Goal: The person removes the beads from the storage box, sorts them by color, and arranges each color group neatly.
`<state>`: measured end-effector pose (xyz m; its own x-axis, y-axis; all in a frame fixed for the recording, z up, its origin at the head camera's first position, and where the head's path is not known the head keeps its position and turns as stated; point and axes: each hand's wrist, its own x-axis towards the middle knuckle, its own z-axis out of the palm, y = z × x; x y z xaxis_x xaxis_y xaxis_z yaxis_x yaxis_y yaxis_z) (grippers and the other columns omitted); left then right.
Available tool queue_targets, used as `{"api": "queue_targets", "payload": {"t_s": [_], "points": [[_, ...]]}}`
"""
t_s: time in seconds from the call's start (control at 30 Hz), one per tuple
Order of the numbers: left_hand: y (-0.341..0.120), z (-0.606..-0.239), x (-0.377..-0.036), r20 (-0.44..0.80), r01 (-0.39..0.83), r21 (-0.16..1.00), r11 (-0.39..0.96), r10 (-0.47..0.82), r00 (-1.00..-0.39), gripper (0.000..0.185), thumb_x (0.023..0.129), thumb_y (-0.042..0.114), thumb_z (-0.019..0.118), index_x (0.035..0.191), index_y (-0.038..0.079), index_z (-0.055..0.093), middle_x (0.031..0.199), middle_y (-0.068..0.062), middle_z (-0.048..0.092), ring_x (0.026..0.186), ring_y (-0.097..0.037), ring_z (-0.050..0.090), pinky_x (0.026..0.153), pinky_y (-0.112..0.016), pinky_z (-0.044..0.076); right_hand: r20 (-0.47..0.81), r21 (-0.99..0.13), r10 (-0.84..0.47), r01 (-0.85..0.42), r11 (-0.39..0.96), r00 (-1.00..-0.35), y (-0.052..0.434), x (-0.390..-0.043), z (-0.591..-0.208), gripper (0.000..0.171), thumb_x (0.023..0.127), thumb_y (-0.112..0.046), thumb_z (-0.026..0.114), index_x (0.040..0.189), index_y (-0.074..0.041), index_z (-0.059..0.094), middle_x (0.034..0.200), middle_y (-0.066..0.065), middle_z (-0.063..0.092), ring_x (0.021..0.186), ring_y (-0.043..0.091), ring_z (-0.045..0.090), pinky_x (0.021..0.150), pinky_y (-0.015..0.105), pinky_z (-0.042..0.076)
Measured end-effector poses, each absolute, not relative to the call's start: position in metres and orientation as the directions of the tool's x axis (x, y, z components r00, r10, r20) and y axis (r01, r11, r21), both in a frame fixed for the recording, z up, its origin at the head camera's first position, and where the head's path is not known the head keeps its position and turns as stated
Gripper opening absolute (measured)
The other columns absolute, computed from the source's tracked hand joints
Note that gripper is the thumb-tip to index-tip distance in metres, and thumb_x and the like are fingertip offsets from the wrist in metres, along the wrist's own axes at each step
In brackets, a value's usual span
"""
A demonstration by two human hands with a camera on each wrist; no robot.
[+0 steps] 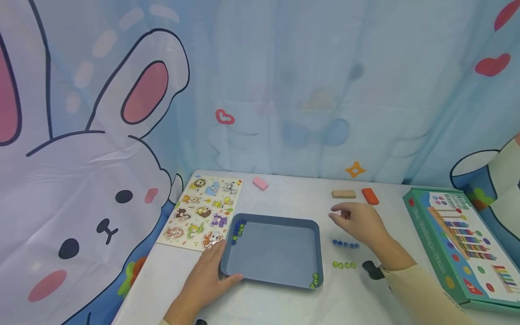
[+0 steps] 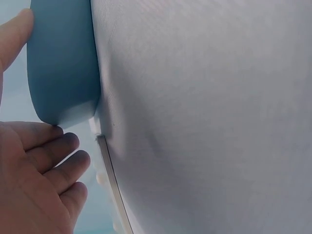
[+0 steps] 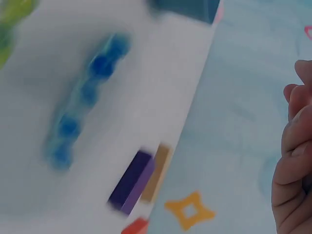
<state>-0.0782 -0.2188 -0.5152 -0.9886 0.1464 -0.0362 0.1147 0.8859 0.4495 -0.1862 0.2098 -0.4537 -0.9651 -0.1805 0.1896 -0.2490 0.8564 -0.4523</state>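
We've got both hands over the white bench (image 1: 284,194). Our left hand (image 1: 207,275) sits at the near-left corner of the blue-grey tray (image 1: 276,275); the fingers (image 2: 53,146) lie fairly straight against the tray's outer wall, thumb up along the side, so touching rather than clamped round it. Tray interior holds a small cluster of blue and green beads (image 1: 238,229) in the far-left corner and a few green ones (image 1: 314,280) in the near-right corner.

Our right hand (image 1: 359,223) hovers to the right of the tray, fingers loosely curled w/ nothing visibly between them; right wrist view shows the fingers (image 3: 292,170) bent but empty, as far as we can tell.

Key relation: the row of blue beads (image 1: 345,244) lies on the bench just below/near side of the right hand, towards us from the fingertips, and the row of green beads (image 1: 344,265) is a bit nearer still. Both rows run left-right, approx parallel to the tray's near edge. Right hand is clearly the closer one; left hand is well apart, across the tray.

Beyond the right hand: a tan block (image 1: 343,194) and an orange block (image 1: 369,196) side by side, long axes roughly left-right. Wrist view also shows a purple block (image 3: 131,181), blurred.

Elsewhere: pink block (image 1: 260,183) far side, animal puzzle board (image 1: 203,210) left of tray, green toy box (image 1: 459,243) at right.
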Motion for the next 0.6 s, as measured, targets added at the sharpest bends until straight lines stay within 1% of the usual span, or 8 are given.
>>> {"api": "queue_targets", "payload": {"t_s": [0.23, 0.37, 0.6], "points": [[-0.219, -0.516, -0.078, -0.037, 0.111, 0.445, 0.888, 0.143, -0.989, 0.112, 0.082, 0.073, 0.075, 0.164, 0.009, 0.033, 0.169, -0.012, 0.038, 0.156, -0.036, 0.036, 0.128, -0.057, 0.033, 0.208, -0.456, -0.308, -0.371, 0.809, -0.928, 0.130, -0.201, -0.449, 0.026, 0.092, -0.031, 0.080, 0.112, -0.014, 0.081, 0.070, -0.007, 0.064, 0.059, 0.009, 0.050, 0.052, 0.023, 0.042], [-0.219, -0.518, -0.078, -0.038, 0.117, 0.431, 0.895, 0.148, -0.988, 0.114, 0.081, 0.078, 0.071, 0.165, 0.010, 0.033, 0.169, -0.011, 0.038, 0.157, -0.035, 0.036, 0.128, -0.056, 0.034, 0.233, -0.461, -0.386, -0.451, 0.764, -0.893, 0.087, -0.206, -0.452, 0.022, 0.092, -0.028, 0.080, 0.108, -0.014, 0.082, 0.068, -0.010, 0.064, 0.058, 0.005, 0.049, 0.053, 0.022, 0.042], [-0.221, -0.520, -0.080, -0.038, 0.130, 0.434, 0.892, 0.162, -0.986, 0.118, 0.080, 0.085, 0.064, 0.165, 0.010, 0.031, 0.169, -0.011, 0.037, 0.157, -0.035, 0.035, 0.128, -0.056, 0.034, 0.209, -0.446, -0.444, -0.489, 0.750, -0.871, 0.029, -0.210, -0.467, 0.017, 0.091, -0.030, 0.082, 0.103, -0.019, 0.083, 0.066, -0.012, 0.064, 0.056, 0.003, 0.049, 0.052, 0.021, 0.041]]}}
